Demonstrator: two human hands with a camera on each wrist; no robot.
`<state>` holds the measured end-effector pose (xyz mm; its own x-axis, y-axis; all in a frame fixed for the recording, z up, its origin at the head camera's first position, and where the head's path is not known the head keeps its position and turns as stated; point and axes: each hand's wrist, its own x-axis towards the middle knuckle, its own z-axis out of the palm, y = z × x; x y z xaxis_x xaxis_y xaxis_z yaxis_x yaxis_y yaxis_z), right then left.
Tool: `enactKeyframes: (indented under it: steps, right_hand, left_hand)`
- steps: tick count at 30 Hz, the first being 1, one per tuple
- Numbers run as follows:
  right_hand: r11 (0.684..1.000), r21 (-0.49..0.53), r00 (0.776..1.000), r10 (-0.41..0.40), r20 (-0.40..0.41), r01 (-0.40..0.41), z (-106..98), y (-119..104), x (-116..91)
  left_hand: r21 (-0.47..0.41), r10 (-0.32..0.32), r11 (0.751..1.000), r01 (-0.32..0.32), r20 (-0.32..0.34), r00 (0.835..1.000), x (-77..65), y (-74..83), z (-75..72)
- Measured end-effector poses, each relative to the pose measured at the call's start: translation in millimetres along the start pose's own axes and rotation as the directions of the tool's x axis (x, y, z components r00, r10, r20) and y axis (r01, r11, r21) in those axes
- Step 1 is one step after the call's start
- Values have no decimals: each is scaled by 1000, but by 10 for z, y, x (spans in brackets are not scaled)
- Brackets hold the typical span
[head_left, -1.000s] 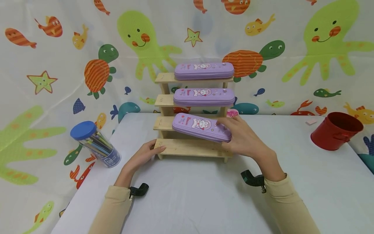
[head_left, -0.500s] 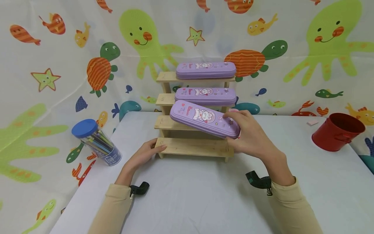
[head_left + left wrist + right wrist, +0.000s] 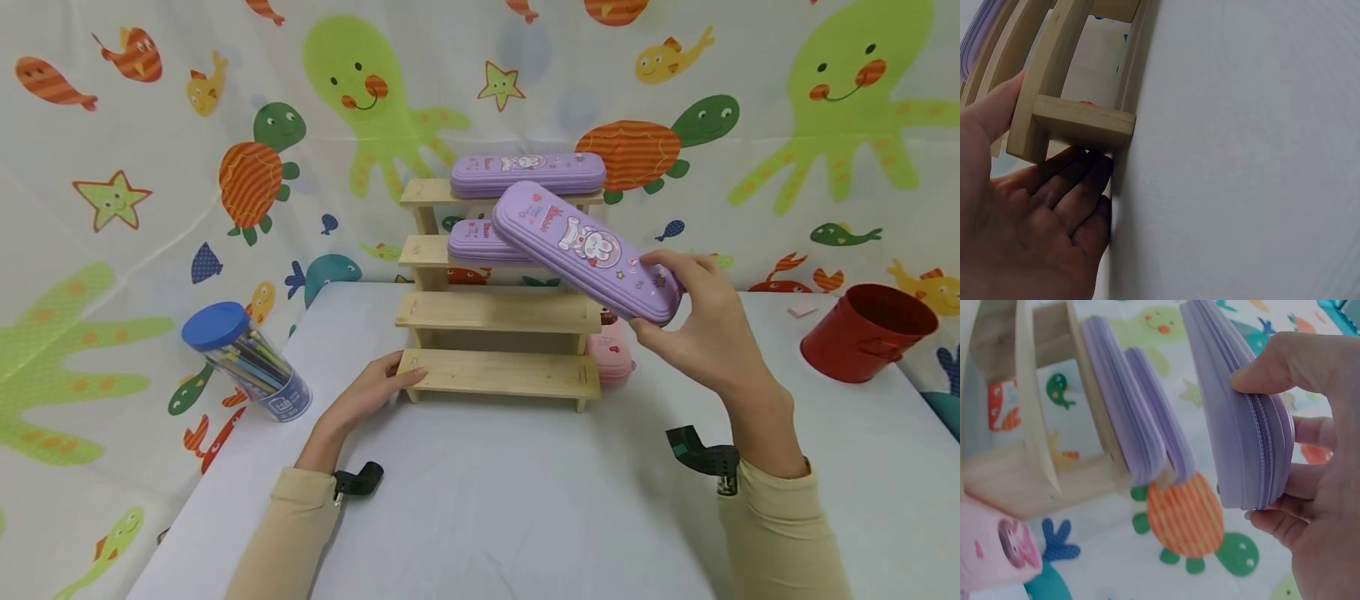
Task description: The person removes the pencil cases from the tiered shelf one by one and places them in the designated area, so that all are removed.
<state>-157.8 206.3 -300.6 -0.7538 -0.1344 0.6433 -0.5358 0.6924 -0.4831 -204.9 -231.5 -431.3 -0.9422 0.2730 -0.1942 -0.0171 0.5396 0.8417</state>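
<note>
Case (image 3: pixel 588 254) and right grip (image 3: pixel 723 325) met in mid-air, in front of the right part of the rack (image 3: pixel 498 312); you pinched the case near its right end, thumb on one side and fingers on the other. You held it at a slant, left end high and right end low. Its printed lid showed in the head view, its zip in the right wrist view, where it was apart from the shelves.

Your left grip (image 3: pixel 371 390) held the left end of the lowest board (image 3: pixel 498 373), thumb laid on top and the other fingers below, by the end leg (image 3: pixel 1082 119). You could not tell from the left wrist view exactly where those fingertips touched.

The rack stood on the white bench (image 3: pixel 510 492), its four boards rising like steps. On the top one lay the upper case (image 3: pixel 528 179), purple like yours; on the next lay the middle case (image 3: pixel 476 242), its right part hidden in the head view behind the one you held. A pink pouch (image 3: pixel 611 358) sat just beside the rack's right end.

To your left stood a jar (image 3: pixel 285 398) of pens (image 3: pixel 258 362) with a blue lid (image 3: pixel 216 326); well to your right, a red bucket (image 3: pixel 847 350). Behind everything hung a sea-creature cloth (image 3: pixel 517 100).
</note>
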Motion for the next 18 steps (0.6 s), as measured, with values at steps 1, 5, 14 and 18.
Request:
enactKeyframes:
  steps: [1,5,14,18]
  right_hand:
    - [1000,-4,1000,19,-13,-19,-29,16,-4]
    - [994,-25,993,107,-56,-109,-130,69,-28]
    - [956,-95,958,270,-93,-279,-255,240,-85]
    - [944,-115,949,300,-96,-310,-282,315,-106]
  left_hand:
    - [0,-1,1000,1,-1,1000,2,2,1]
    - [-5,-9,1000,9,-5,1000,4,12,6]
    - [0,-13,1000,13,-4,1000,14,-7,14]
    - [-3,-7,1000,7,-5,1000,22,-20,12]
